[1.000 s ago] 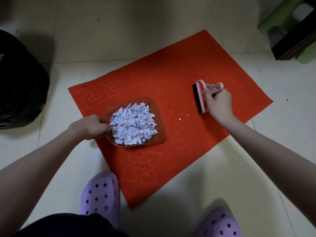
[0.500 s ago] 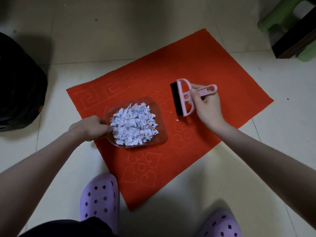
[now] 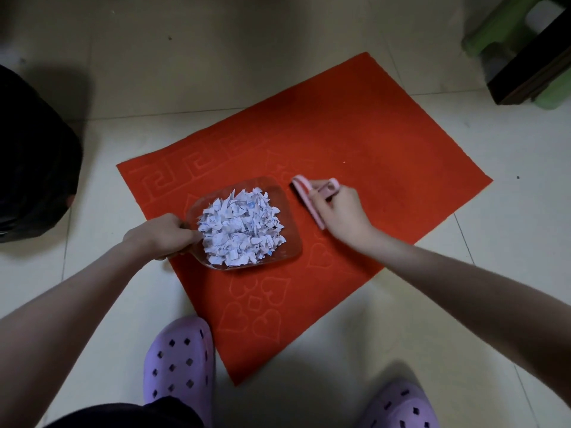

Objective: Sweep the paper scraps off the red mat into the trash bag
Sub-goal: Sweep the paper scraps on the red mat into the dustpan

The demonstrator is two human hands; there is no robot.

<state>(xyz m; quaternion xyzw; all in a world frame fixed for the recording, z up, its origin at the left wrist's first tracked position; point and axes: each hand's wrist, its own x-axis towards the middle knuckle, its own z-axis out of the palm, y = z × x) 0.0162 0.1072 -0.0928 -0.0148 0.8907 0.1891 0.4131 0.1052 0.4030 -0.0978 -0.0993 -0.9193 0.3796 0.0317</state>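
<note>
Pale floor tiles carry the red mat (image 3: pixel 355 143). Left hand (image 3: pixel 160 234) is clamped on the handle of the clear dustpan (image 3: pixel 287 208) resting on the mat, heaped with paper scraps (image 3: pixel 241 227). Right hand (image 3: pixel 340 213) grips the pink brush (image 3: pixel 306 196), just beside the dustpan. Black trash bag (image 3: pixel 34 159) sits well apart from the mat.

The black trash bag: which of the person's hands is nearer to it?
Left. The left hand, holding the dustpan, lies just right of the trash bag; the right hand, with the brush, is farther across the mat.
</note>
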